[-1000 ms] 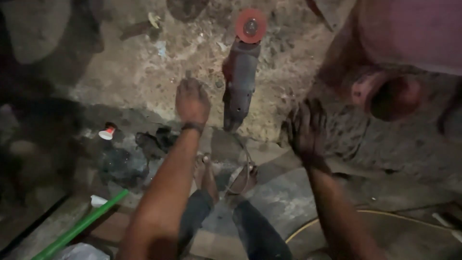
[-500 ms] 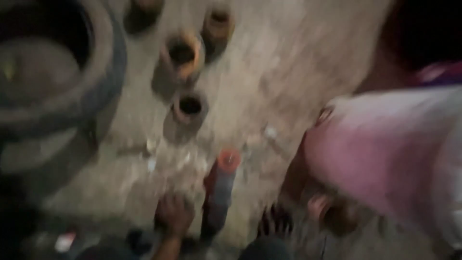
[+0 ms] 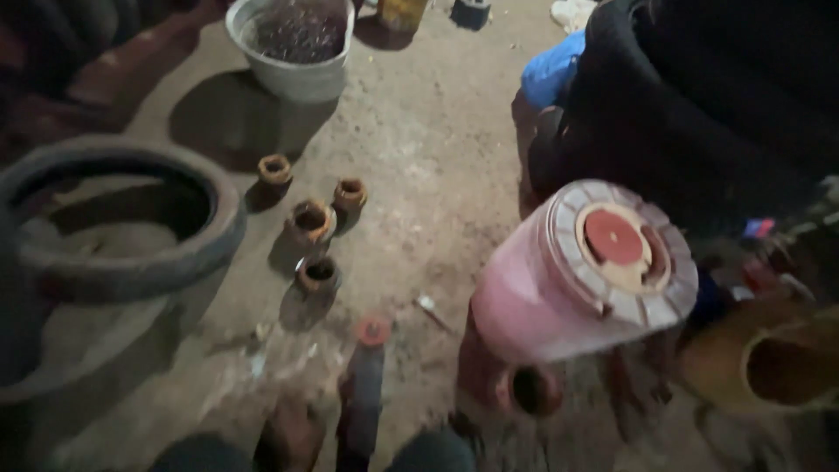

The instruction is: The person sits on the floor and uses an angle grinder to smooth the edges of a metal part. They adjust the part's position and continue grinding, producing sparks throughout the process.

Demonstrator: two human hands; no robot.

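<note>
1. Your left hand (image 3: pixel 293 434) sits at about 6 o'clock at the bottom edge, blurred; it lies just beside the angle grinder (image 3: pixel 363 393), and whether it is open or closed cannot be told
2. Your right hand does not show clearly; a dark blur at 5 o'clock near the pink drum's base may be it, but that cannot be told
3. One angle grinder lies on the dirt floor (image 3: pixel 437 157) at 6 o'clock, its dark body pointing to 12 o'clock and its one red disc (image 3: pixel 372 331) at the far end
4. Four short rusty pipe pieces stand on end at about 10 o'clock from the grinder: the nearest (image 3: pixel 319 274), one above it (image 3: pixel 311 219), one to its right (image 3: pixel 350 194), and the farthest (image 3: pixel 274 170)
5. One black tyre (image 3: pixel 131 253) lies flat at 9 o'clock, well apart from the grinder
6. One grey basin (image 3: pixel 293 44) filled with dark bits stands at 12 o'clock
7. One pink drum (image 3: pixel 559 280) with a ribbed pale lid and red cap lies tilted at 3 o'clock, near the grinder
8. One more rusty fitting (image 3: pixel 529 391) sits just below the drum at 5 o'clock
9. One yellow pipe end (image 3: pixel 778 363) shows at 4 o'clock
10. One blue bag (image 3: pixel 551 74) lies at 1 o'clock against a large dark tyre-like mass (image 3: pixel 699 96)
</note>
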